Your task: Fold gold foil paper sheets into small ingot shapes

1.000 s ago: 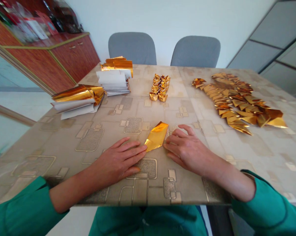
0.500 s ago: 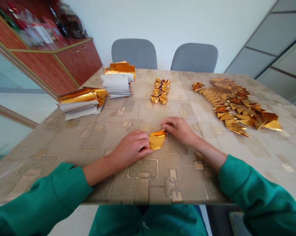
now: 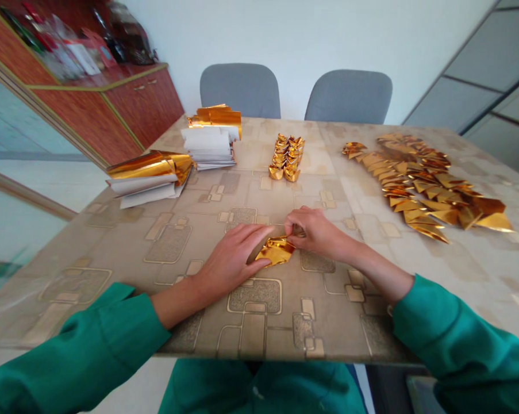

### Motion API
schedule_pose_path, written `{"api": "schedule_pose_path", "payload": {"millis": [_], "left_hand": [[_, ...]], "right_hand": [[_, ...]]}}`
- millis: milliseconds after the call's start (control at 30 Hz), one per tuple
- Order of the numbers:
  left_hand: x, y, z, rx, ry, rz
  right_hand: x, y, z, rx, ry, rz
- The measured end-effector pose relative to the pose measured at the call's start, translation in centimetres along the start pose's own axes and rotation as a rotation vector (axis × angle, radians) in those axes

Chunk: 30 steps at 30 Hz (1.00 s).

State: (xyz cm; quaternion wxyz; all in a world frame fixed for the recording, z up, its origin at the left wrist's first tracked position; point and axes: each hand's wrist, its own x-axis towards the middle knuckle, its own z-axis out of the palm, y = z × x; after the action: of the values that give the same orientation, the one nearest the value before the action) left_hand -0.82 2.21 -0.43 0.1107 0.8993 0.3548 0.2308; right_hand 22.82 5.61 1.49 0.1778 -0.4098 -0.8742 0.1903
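Note:
A small folded piece of gold foil paper (image 3: 278, 252) lies low over the table in front of me, between both hands. My left hand (image 3: 231, 253) curves around its left end, thumb on the near edge and fingers along the far side. At the right end, my right hand (image 3: 314, 231) pinches the paper between thumb and fingertips. Farther back stand two short rows of gold foil ingots (image 3: 286, 158). Over on the right, many folded gold foil pieces (image 3: 414, 184) lie overlapped in long curved rows.
On the left lie two stacks of gold-and-white paper sheets, a nearer stack (image 3: 149, 178) and a farther stack (image 3: 211, 141). A patterned cloth covers the table (image 3: 254, 296). Two grey chairs (image 3: 241, 89) stand behind it, and a wooden cabinet (image 3: 142, 103) fills the back left.
The paper's near face looks lower and more creased. My left fingers have opened out and moved over its far side, while my right hand still pinches the right end. The view has shifted slightly.

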Motion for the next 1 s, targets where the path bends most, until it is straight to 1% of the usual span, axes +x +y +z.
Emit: {"api": "schedule_pose_path", "payload": {"millis": [100,167,233,300,367,467,533,633,733,867,933,1000], "left_hand": [[0.1,-0.1,0.1,-0.053,0.066,-0.035],[0.4,-0.2,0.0,-0.068,0.137,-0.021],[0.7,-0.3,-0.1,-0.037,0.190,0.044],[1.1,-0.3,-0.1,0.032,0.185,0.130],[1.3,-0.2,-0.1,0.119,0.132,0.198],[1.3,-0.3,-0.3,0.196,0.008,0.267],[1.0,-0.3,-0.7,0.175,-0.074,0.315],[0.4,-0.3,-1.4,0.123,-0.153,0.357],[-0.1,-0.1,-1.5,0.164,-0.164,0.359],[-0.2,0.2,-1.1,0.157,-0.126,0.320],[-0.1,0.2,-1.0,0.116,-0.102,0.305],[-0.2,0.2,-1.0,0.058,-0.095,0.259]], "right_hand": [[-0.3,-0.8,-1.1,0.053,0.091,-0.145],[-0.8,-1.4,-1.7,-0.011,0.142,-0.233],[-1.5,-1.7,-2.0,-0.115,0.150,-0.317],[-2.2,-1.8,-1.8,-0.210,0.142,-0.380],[-2.7,-1.6,-1.2,-0.268,0.100,-0.402],[-3.1,-1.2,-0.4,-0.287,0.015,-0.391],[-3.2,-1.0,-0.3,-0.261,-0.021,-0.369],[-3.2,-0.8,-0.6,-0.151,-0.077,-0.329],[-3.0,-0.7,-1.0,-0.005,-0.108,-0.304],[-2.3,-0.3,-0.6,0.158,-0.066,-0.271],[-1.9,-0.1,-0.3,0.194,-0.048,-0.233],[-1.7,0.0,-0.1,0.198,-0.026,-0.190]]}}
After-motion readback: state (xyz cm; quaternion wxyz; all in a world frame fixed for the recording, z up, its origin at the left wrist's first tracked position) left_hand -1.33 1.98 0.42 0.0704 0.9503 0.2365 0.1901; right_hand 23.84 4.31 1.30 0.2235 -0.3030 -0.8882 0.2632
